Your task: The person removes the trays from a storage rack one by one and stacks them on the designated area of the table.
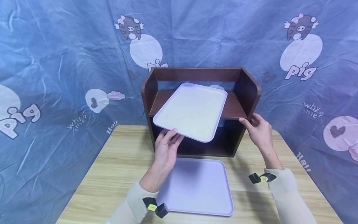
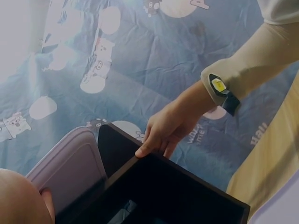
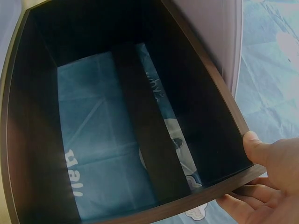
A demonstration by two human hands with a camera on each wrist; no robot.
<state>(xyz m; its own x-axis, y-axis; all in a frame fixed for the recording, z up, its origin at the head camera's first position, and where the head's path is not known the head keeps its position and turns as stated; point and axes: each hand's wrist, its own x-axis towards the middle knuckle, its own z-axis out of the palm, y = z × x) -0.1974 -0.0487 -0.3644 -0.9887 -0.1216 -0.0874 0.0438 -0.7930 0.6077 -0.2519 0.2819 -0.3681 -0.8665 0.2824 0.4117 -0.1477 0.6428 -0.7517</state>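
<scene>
My left hand pinches the near edge of a pale lilac tray, thumb on top and fingers beneath. The tray is tilted in front of the upper shelf of a dark brown wooden shelf unit. With my right hand I grip the unit's right side at the middle board; in the right wrist view the thumb lies on the front edge and the fingers wrap outside the side panel. A second lilac tray lies flat on the table before the unit, partly covered by my left forearm.
A light wood table carries the unit. Blue cloth printed with pigs hangs behind and at both sides. The unit's lower compartment opens toward me, and blue cloth shows through its back in the right wrist view.
</scene>
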